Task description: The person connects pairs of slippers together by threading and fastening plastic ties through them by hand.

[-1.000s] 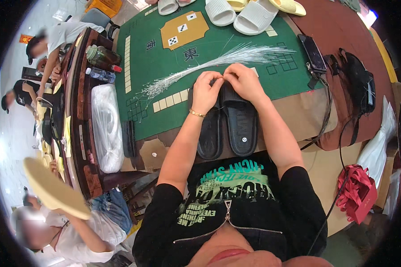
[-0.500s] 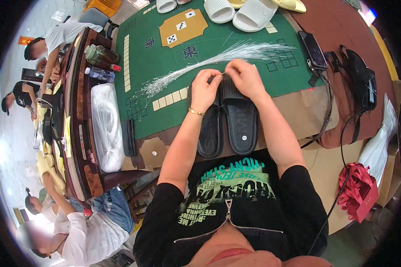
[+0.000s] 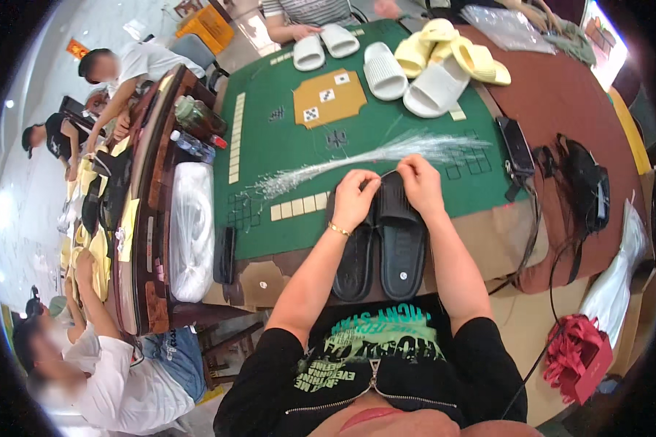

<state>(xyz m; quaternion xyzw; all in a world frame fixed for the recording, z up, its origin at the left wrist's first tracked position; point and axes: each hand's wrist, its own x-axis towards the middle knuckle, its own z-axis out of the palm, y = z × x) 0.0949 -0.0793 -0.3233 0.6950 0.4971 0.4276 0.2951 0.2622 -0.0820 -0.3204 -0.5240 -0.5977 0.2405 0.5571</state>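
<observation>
A pair of black slide sandals (image 3: 403, 251) lies side by side at the near edge of the green table mat, toes pointing away from me. My left hand (image 3: 354, 198) is closed in a pinch above the left slide's strap. Over the right slide's strap, my right hand (image 3: 422, 186) pinches too. A thin strand (image 3: 389, 173) runs between the fingertips of both hands; its ends are hidden in my fingers. Just beyond my hands, a loose bundle of thin clear plastic strands (image 3: 364, 156) is spread across the mat.
White slides (image 3: 385, 71) and yellow slides (image 3: 481, 61) lie at the far side. A phone (image 3: 514, 148) with a cable is on the right, near a black strapped device (image 3: 587, 186). Plastic-wrapped goods (image 3: 192, 233) and bottles (image 3: 198, 120) stand left. Other people sit around.
My view has tilted up, bringing the far table side and a person there into sight. My hands have moved slightly apart, showing the strand between them.
</observation>
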